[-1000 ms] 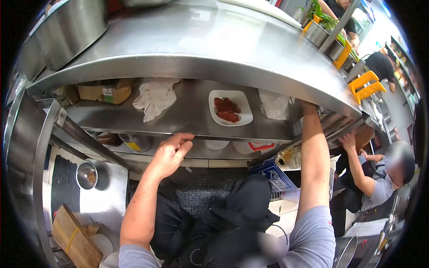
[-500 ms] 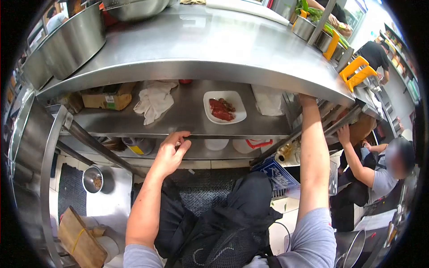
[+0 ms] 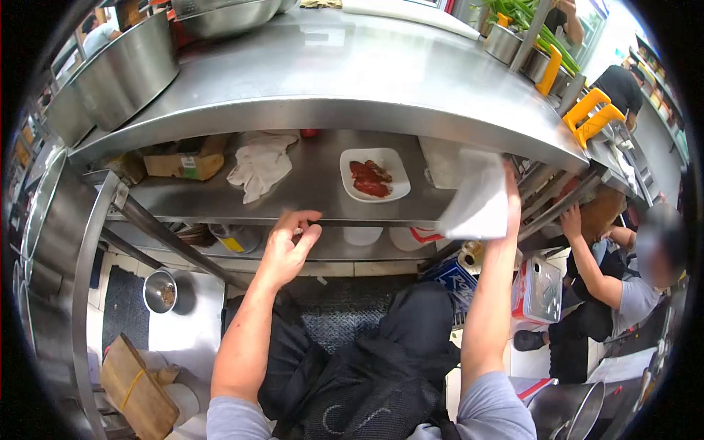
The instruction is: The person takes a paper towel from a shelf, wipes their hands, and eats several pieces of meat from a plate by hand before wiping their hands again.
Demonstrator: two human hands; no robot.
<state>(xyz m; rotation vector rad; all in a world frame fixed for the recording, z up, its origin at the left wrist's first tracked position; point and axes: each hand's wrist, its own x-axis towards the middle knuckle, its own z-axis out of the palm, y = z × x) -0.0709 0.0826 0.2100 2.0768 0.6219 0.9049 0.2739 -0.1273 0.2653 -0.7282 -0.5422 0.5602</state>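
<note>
On the shelf under the steel counter, a white square bowl (image 3: pixel 350 192) holds dark red, sauce-coated pieces that look like meat. My right hand (image 3: pixel 511 192) grips a white sheet (image 3: pixel 475 202), paper or thin plastic, smeared by motion. Behind it, more flat white sheets (image 3: pixel 438 165) lie on the shelf. My left hand (image 3: pixel 291 246) hovers just in front of the shelf edge with curled fingers; a small pale spot shows inside them, too small to name. Left of the bowl, a crumpled white cloth (image 3: pixel 260 170) lies next to a cardboard box (image 3: pixel 183 160).
Large steel pots (image 3: pixel 125 73) stand at the counter's left end. Orange handles (image 3: pixel 592 117) stick out at its right. A crouching person (image 3: pixel 623 290) is at my right. On the floor side, a steel bowl (image 3: pixel 160 291) and a wooden board (image 3: pixel 132 381) sit at left.
My right hand has come out from beneath the counter at the right, bringing a white sheet over the shelf edge. My left hand keeps its curled pose.
</note>
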